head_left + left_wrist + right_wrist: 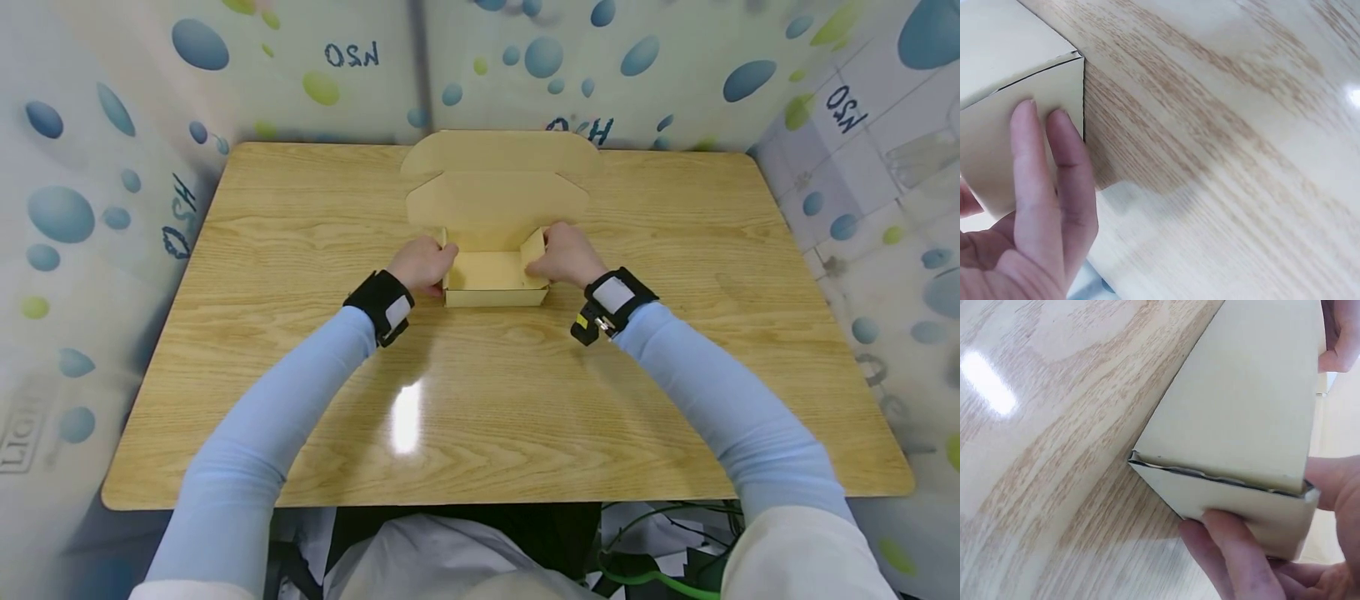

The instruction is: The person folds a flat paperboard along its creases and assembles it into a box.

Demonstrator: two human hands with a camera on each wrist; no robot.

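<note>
A small tan cardboard box (495, 298) stands on the table, its lid (498, 200) raised at the back with rounded side flaps. My left hand (423, 265) grips the box's left side wall, thumb over the top edge. Two of its fingers (1036, 187) press on the outer face of that wall in the left wrist view. On the opposite side, my right hand (567, 256) holds the right wall, thumb inside and fingers outside. The right wrist view shows fingers (1238, 550) against the outer panel, below a folded corner edge.
The wooden table (600, 400) reaches to a patterned curtain (543, 58) at the back and sides. A bright reflection lies on the wood in front of the box. Green and black cables (660, 575) hang below the table's near edge.
</note>
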